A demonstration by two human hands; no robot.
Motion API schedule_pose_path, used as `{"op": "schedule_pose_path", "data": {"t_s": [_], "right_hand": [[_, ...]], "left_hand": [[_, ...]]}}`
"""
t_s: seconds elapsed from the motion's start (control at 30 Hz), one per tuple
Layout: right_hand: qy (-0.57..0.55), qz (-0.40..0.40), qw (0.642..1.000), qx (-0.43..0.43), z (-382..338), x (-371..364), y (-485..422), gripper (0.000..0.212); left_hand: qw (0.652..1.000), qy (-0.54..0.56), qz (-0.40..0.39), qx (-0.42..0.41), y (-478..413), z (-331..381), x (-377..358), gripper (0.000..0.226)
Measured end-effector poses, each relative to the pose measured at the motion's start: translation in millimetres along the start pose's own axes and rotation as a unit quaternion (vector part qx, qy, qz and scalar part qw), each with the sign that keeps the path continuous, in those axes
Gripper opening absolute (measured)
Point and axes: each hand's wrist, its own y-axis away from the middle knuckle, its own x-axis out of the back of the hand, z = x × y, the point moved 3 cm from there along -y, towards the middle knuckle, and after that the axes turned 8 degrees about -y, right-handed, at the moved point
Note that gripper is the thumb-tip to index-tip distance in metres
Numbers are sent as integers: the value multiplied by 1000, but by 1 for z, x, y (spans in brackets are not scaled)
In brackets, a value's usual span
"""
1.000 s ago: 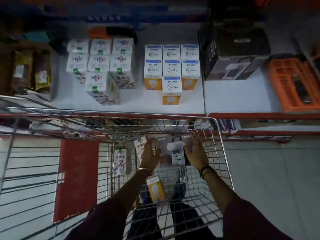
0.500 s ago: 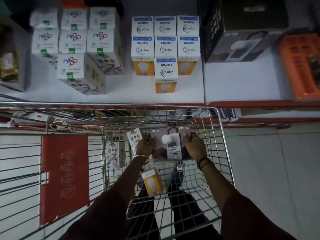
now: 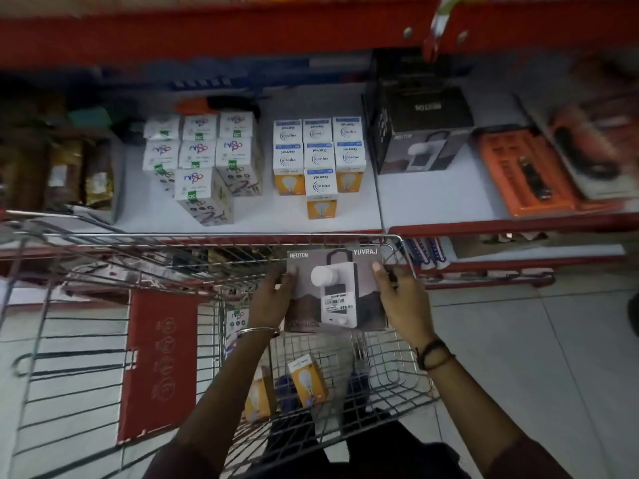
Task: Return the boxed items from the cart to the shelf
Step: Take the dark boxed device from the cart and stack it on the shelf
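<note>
A grey lantern box (image 3: 337,288) printed NEUTON YUVRAJ is held above the wire cart (image 3: 221,236), near its front rim. My left hand (image 3: 273,299) grips its left side and my right hand (image 3: 401,302) grips its right side. Down in the cart lie two orange bulb boxes (image 3: 306,380) and a white box (image 3: 237,321) partly hidden behind my left forearm. On the white shelf (image 3: 428,202) beyond the cart stands a matching dark lantern box (image 3: 422,136).
The shelf also carries stacked white boxes (image 3: 200,160), white-and-orange bulb boxes (image 3: 320,157), orange blister packs (image 3: 525,174) at the right and brown packets (image 3: 69,174) at the left. A red flap (image 3: 159,364) hangs on the cart. Grey floor tiles lie to the right.
Both hands have lifted the lantern box up out of the cart bottom toward the cart's front rim. The view has tilted up, showing more of the shelf.
</note>
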Motion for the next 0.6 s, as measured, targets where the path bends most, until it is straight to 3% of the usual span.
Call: {"op": "schedule_pose_path", "data": {"t_s": [0.17, 0.3, 0.4, 0.6], "right_hand": [[-12, 64, 996, 61, -35, 61, 0, 52], [-60, 112, 988, 92, -52, 110, -15, 46], [-96, 159, 979, 83, -63, 145, -29, 48], [-251, 142, 955, 72, -50, 180, -85, 38]], "left_hand": [[997, 16, 9, -71, 26, 63, 18, 30], [988, 23, 22, -154, 38, 116, 14, 44], [978, 36, 4, -206, 43, 156, 0, 41], [963, 65, -6, -263, 25, 204, -51, 42]]}}
